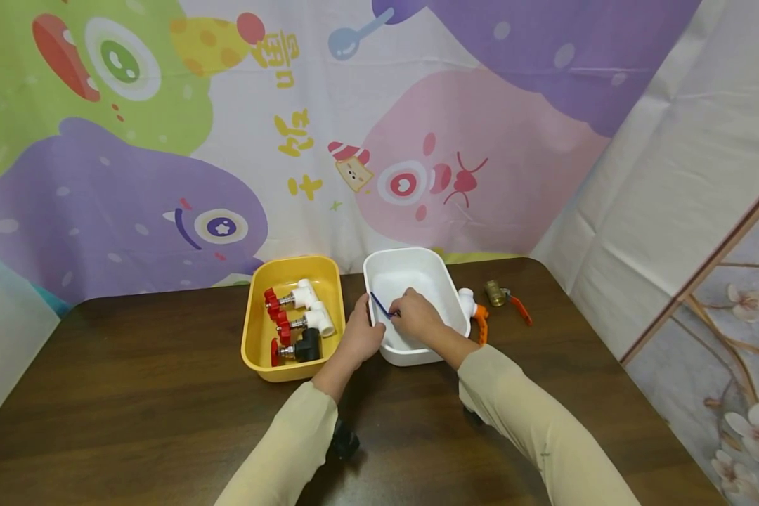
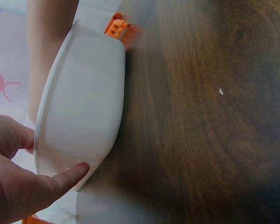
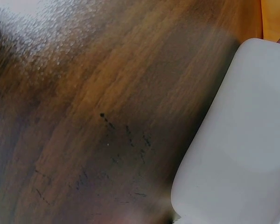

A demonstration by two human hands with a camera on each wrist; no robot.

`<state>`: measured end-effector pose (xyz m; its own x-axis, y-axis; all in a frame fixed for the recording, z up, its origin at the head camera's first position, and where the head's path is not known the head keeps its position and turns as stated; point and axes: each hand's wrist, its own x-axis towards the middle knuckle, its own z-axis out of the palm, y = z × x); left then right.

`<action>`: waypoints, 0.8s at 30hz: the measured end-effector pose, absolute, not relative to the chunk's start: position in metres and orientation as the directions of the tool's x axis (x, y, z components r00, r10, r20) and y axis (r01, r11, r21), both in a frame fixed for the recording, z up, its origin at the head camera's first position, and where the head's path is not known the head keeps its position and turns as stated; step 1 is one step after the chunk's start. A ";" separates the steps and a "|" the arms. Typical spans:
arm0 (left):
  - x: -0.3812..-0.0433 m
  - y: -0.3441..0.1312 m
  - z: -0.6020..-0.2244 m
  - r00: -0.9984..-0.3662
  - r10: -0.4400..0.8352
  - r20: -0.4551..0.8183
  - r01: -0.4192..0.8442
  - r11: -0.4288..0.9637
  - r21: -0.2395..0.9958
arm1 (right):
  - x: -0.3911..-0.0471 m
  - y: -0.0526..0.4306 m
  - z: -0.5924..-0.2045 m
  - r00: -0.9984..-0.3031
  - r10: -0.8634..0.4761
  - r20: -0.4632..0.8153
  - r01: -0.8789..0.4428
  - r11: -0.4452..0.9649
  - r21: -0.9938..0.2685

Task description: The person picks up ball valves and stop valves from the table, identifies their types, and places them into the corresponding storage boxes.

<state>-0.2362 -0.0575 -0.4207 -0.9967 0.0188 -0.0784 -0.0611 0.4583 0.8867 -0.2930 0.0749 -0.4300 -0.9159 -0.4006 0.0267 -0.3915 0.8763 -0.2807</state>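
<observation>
A white plastic basin (image 1: 386,263) stands in front of me. My left hand (image 1: 363,330) holds its left rim, and in the left wrist view a finger (image 2: 70,179) lies along the outer wall. Inside the basin, my right hand (image 1: 417,316) pinches a thin blue lever-like piece (image 1: 379,304) near its lower end. The rest of that piece is hidden by the fingers, and I cannot tell what it is attached to. The right wrist view shows mostly the basin's outer wall (image 3: 238,126), with the right hand out of sight.
Left of the white basin stands a yellow basin (image 1: 248,344) with two white valves (image 1: 319,320) and a black valve (image 1: 306,346), all red-handled. At right lie a white valve with an orange handle (image 1: 481,313) and a brass valve (image 1: 496,294) with a red lever. A patterned cloth hangs behind.
</observation>
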 end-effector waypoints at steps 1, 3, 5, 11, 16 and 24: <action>-0.236 -0.058 -0.421 -0.997 0.020 -0.076 -0.058 0.462 0.885 | -0.293 0.075 -0.430 -0.915 -0.403 0.025 -0.393 0.876 -0.281; -0.236 -0.057 -0.421 -0.997 0.022 -0.077 -0.058 0.466 0.883 | -0.292 0.076 -0.429 -0.914 -0.404 0.027 -0.395 0.873 -0.285; -0.236 -0.057 -0.420 -0.997 0.022 -0.078 -0.059 0.468 0.882 | -0.292 0.077 -0.429 -0.916 -0.401 0.023 -0.390 0.875 -0.288; -0.236 -0.056 -0.419 -0.997 0.021 -0.080 -0.061 0.467 0.882 | -0.293 0.081 -0.427 -0.921 -0.387 0.045 -0.382 0.873 -0.303; -0.237 -0.056 -0.420 -0.996 0.016 -0.083 -0.066 0.464 0.883 | -0.296 0.085 -0.422 -0.921 -0.383 0.076 -0.386 0.861 -0.332; -0.237 -0.057 -0.421 -0.994 0.020 -0.106 -0.084 0.474 0.876 | -0.297 0.091 -0.411 -0.932 -0.356 0.074 -0.358 0.863 -0.356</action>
